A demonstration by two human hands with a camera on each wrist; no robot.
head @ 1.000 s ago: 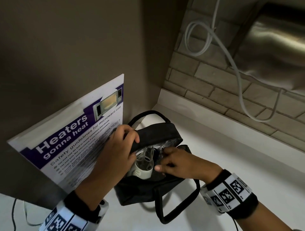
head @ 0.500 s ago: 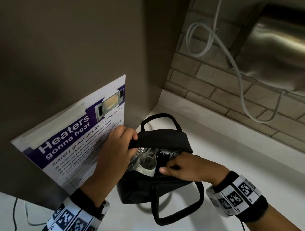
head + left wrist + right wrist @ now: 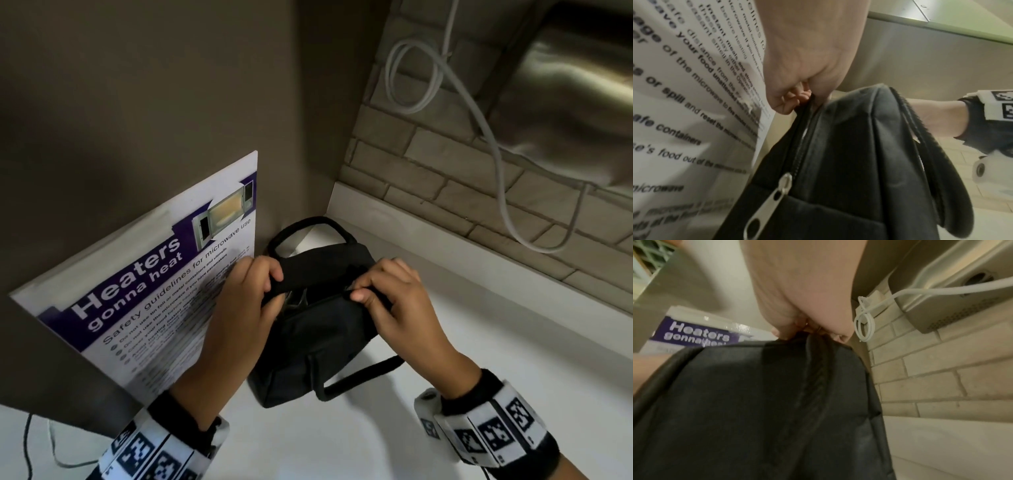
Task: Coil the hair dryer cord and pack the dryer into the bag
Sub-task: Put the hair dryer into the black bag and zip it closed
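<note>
On white counter, corner position, against a brown panel and a brick wall.

Item 1: black bag, soft fabric, 2 loop handles, 1 standing at the far side, 1 lying on the counter at the near side. Top opening drawn almost together; a narrow gap remains at the middle, where a small pale-grey part shows, too little of it visible to name. Hair dryer and cord judged to be inside; neither can be confirmed from these views.

Item 2: left hand, fingers curled round the bag's upper edge at its left end, pinching the fabric.

Item 3: right hand, thumb and fingers pinching the upper edge at the right end. Whether a zipper slider sits under these fingers cannot be told.

Item 4: metal zipper pull, hanging free on the bag's left side in the left wrist view, touched by neither hand.

Item 5: microwave safety poster, leaning on the panel, just beside the left hand.

Item 6: white cable, looped on the brick wall, apart from the bag.

Step in hand, by judgement: closing the bag, packing nearly complete. Next move calls for 1 hand to steady the edge, the other to find a pull and run the zipper along the gap.
</note>
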